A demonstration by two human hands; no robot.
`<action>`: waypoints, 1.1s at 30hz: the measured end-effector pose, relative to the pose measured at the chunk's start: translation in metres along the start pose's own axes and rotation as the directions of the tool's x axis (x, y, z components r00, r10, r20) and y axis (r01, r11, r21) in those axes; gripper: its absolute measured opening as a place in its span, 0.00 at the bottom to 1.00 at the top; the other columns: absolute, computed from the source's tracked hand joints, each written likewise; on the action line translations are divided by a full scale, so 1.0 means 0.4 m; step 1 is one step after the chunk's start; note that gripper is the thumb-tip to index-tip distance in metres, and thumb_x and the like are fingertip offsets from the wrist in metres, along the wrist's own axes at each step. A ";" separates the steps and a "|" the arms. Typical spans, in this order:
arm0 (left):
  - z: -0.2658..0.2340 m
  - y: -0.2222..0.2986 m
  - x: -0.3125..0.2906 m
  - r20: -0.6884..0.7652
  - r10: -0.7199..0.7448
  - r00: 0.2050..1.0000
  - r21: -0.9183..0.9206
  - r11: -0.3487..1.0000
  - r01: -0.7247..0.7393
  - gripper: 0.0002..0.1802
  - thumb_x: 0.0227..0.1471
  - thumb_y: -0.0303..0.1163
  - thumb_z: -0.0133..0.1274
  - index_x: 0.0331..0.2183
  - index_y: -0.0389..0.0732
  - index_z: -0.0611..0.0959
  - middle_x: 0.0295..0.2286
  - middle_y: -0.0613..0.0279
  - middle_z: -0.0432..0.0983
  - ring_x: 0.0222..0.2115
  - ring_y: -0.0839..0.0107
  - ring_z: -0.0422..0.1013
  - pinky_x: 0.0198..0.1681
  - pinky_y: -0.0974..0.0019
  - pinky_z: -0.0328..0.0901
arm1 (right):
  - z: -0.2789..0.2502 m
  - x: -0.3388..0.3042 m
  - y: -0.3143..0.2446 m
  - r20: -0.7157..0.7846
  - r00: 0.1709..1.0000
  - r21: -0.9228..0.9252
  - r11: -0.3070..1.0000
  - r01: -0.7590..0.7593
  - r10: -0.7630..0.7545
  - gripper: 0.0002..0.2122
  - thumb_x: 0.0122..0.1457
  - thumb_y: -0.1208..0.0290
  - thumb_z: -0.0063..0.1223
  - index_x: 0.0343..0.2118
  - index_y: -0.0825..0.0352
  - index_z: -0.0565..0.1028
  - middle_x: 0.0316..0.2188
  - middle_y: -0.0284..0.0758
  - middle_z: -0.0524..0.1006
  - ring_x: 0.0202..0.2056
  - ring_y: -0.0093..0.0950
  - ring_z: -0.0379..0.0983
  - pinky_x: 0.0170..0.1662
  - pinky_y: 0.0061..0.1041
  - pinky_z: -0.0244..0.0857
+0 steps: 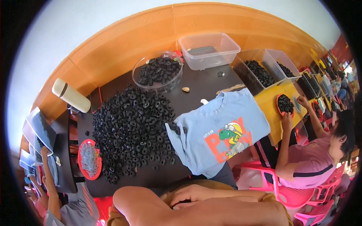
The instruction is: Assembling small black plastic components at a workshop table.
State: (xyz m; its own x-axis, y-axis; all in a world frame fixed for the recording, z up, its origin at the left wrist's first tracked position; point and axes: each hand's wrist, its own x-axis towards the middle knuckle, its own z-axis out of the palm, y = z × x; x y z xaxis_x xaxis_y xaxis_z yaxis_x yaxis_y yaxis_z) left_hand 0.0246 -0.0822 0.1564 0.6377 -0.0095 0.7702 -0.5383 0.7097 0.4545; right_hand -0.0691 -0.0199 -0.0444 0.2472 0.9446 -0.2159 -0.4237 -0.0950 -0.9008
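**Folded forearms [226,213] by a heap of black pieces [134,132]**

From my remote seat I see the forearms crossed at the lower edge, the right hand [190,194] with fingers bent; the left I cannot make out. The heap spreads over the dark surface [205,80], a red dish [99,164] of pale bits beside it on the left. To its right lies a light blue T-shirt [241,109] (I spot a green dinosaur on it). Farther back, a round clear tub [162,89] holds more pieces near a rectangular clear bin [215,61]. Rightward, a co-worker in pink [311,165] sits.
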 end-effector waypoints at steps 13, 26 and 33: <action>-0.179 0.046 -0.401 -0.037 -0.655 0.755 0.499 0.642 0.582 0.08 0.50 0.29 0.52 0.36 0.40 0.76 0.28 0.58 0.71 0.31 0.61 0.70 0.35 0.59 0.63 | -0.234 -0.270 -0.033 0.219 0.842 0.490 0.691 -0.532 0.492 0.15 0.56 0.68 0.45 0.45 0.70 0.68 0.45 0.36 0.70 0.50 0.30 0.65 0.51 0.28 0.60; -0.318 0.246 -0.567 -0.568 0.058 0.821 0.796 -0.218 0.565 0.14 0.38 0.17 0.56 0.33 0.34 0.79 0.27 0.56 0.73 0.23 0.63 0.68 0.25 0.65 0.63 | -0.237 -0.144 -0.075 0.238 0.969 -0.267 0.964 0.004 0.062 0.10 0.60 0.69 0.48 0.40 0.70 0.73 0.36 0.40 0.74 0.40 0.35 0.71 0.44 0.29 0.64; -0.346 0.282 -0.589 -0.638 0.184 0.748 0.658 -0.375 0.653 0.13 0.41 0.15 0.55 0.34 0.32 0.77 0.28 0.53 0.71 0.24 0.65 0.67 0.25 0.67 0.62 | -0.234 -0.111 -0.085 0.208 0.969 -0.255 0.964 -0.079 0.135 0.10 0.61 0.69 0.47 0.40 0.70 0.73 0.36 0.38 0.74 0.40 0.33 0.71 0.43 0.27 0.64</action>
State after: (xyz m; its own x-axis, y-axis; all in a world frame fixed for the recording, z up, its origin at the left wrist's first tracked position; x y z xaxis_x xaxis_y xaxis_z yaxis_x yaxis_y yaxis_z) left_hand -0.1101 0.0974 -0.0356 0.7292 0.5728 0.3745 0.2563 -0.7359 0.6267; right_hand 0.0160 -0.0881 -0.0397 0.0012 0.9677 -0.2522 -0.2057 -0.2466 -0.9470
